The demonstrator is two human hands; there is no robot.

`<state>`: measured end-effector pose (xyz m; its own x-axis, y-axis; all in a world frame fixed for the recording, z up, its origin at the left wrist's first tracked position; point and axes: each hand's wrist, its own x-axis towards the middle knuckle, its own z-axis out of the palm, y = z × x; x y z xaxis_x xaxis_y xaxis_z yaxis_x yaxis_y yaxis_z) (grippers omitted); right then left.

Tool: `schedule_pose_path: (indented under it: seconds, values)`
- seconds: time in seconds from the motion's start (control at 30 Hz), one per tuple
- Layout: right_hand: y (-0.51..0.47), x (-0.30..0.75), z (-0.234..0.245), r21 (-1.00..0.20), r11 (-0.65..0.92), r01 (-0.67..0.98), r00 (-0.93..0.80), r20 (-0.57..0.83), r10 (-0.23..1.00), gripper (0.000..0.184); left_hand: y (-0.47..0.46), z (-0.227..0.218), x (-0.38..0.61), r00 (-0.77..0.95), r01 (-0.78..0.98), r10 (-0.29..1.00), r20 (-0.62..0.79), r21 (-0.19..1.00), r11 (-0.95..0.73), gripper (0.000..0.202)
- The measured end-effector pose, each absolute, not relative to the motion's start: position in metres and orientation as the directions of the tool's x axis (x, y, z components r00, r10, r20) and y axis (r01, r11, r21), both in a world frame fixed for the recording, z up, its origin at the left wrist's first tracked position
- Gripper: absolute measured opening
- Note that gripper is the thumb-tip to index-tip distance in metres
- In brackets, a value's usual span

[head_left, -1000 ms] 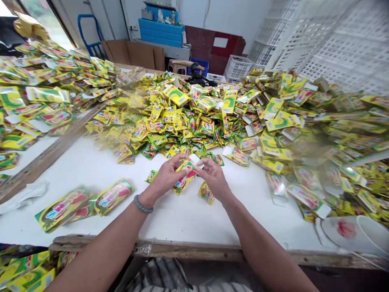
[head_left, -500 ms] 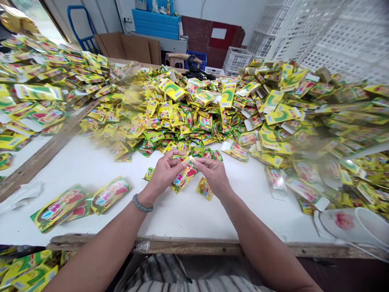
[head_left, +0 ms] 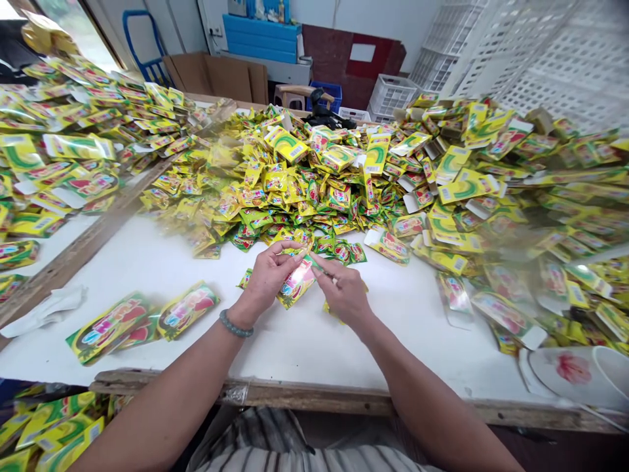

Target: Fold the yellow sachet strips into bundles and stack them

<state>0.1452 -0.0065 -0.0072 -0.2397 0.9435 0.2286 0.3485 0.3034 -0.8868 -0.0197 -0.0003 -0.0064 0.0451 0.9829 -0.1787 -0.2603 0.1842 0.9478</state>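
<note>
A small printed candy box [head_left: 297, 283], yellow and green with a fruit picture, is held between my two hands above the white table. My left hand [head_left: 269, 274] grips its left side with thumb and fingers. At its upper right end, the fingers of my right hand [head_left: 343, 288] are closed against the box near the end flap, which they partly hide. A small yellow sachet [head_left: 333, 313] lies mostly under my right hand. Another green sachet [head_left: 245, 278] shows just left of my left hand.
Beyond my hands rises a heap of small sachets [head_left: 275, 190]. Open boxes [head_left: 457, 190] are piled at right, more boxes [head_left: 88, 147] at left behind a wooden strip [head_left: 93, 236]. Flat-lying boxes [head_left: 109, 326] rest left of my forearm. A flowered white cup [head_left: 572, 373] lies tipped at the right edge.
My right hand has turned and its fingers have shifted over the box's upper right end, where the white flap no longer shows. The view has swung slightly left.
</note>
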Motion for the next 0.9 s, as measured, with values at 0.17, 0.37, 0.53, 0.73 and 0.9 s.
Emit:
schedule_pose_path:
  seconds: [0.17, 0.37, 0.53, 0.73, 0.9]
  values:
    - [-0.009, 0.136, -0.013, -0.776, 0.405, 0.483, -0.24, 0.328, 0.914, 0.037, 0.003, -0.014, -0.019, 0.011, -0.222, 0.991, -0.135, 0.966, 0.134, 0.052]
    - [-0.006, 0.148, -0.02, -0.862, 0.27, 0.429, -0.201, 0.2, 0.959, 0.037, -0.001, 0.001, -0.008, -0.04, 0.211, 0.998, 0.048, 0.977, -0.038, 0.036]
    - [0.0, 0.147, -0.014, -0.878, 0.236, 0.417, -0.147, 0.191, 0.971, 0.04, -0.001, 0.035, -0.056, 0.161, 0.749, 0.987, -0.022, 0.654, -0.107, 0.028]
    - [0.0, 0.151, -0.004, -0.896, 0.236, 0.377, -0.069, 0.227, 0.972, 0.032, -0.042, 0.062, -0.168, 0.027, 0.999, 0.955, -0.294, 0.051, -0.012, 0.032]
    - [0.008, 0.164, -0.007, -0.84, 0.279, 0.465, -0.024, 0.303, 0.953, 0.032, -0.065, 0.065, -0.186, -0.139, 0.98, 0.953, -0.269, -0.178, 0.093, 0.04]
